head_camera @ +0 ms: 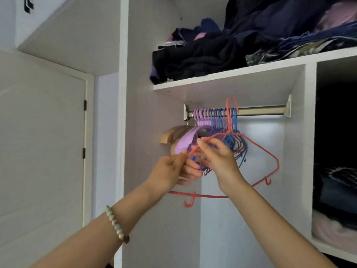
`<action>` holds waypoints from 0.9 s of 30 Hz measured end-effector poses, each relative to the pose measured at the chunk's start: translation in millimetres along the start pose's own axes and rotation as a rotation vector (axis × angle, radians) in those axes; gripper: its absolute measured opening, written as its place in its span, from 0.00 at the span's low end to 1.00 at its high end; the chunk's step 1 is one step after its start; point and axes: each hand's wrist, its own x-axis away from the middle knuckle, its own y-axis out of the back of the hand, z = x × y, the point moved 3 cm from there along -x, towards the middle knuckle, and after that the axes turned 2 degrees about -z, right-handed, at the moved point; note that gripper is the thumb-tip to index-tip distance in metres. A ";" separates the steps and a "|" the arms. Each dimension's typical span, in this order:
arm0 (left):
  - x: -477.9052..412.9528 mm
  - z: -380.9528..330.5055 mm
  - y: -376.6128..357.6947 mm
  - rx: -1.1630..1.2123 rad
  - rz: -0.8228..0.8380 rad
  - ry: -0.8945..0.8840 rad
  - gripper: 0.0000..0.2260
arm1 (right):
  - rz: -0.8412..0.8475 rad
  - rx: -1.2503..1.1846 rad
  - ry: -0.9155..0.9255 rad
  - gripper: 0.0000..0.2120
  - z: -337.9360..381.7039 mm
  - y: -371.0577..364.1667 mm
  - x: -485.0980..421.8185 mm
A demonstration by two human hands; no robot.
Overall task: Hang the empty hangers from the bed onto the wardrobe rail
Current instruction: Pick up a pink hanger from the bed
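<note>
A red wire hanger (264, 151) is held up at the metal wardrobe rail (260, 111), its hook rising just above the rail beside the hung ones. My left hand (173, 171) pinches the hanger's left arm near its lower end. My right hand (216, 153) pinches the same arm higher up. Several purple and blue hangers (214, 120) hang bunched at the rail's left end, with wooden hangers (172, 135) furthest left. The bed is out of view.
Dark folded clothes (202, 59) are piled on the shelf (231, 76) above the rail. The rail's right half is bare. A side compartment (336, 151) at right holds more folded fabric. A closed white door (42, 142) stands at left.
</note>
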 end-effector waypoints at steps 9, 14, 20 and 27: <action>-94.7 15.3 -98.0 0.099 0.013 0.041 0.19 | -0.134 0.177 -0.010 0.10 2.4 77.0 -83.6; -131.1 7.4 -118.3 0.086 0.082 0.149 0.18 | -0.205 0.309 -0.004 0.13 -8.0 102.5 -130.4; -158.4 14.3 -121.3 0.021 0.106 0.222 0.22 | -0.288 0.355 -0.058 0.12 -30.4 109.8 -167.6; -164.7 23.3 -117.7 0.052 0.114 0.268 0.25 | -0.327 0.272 -0.149 0.13 -49.1 116.4 -179.9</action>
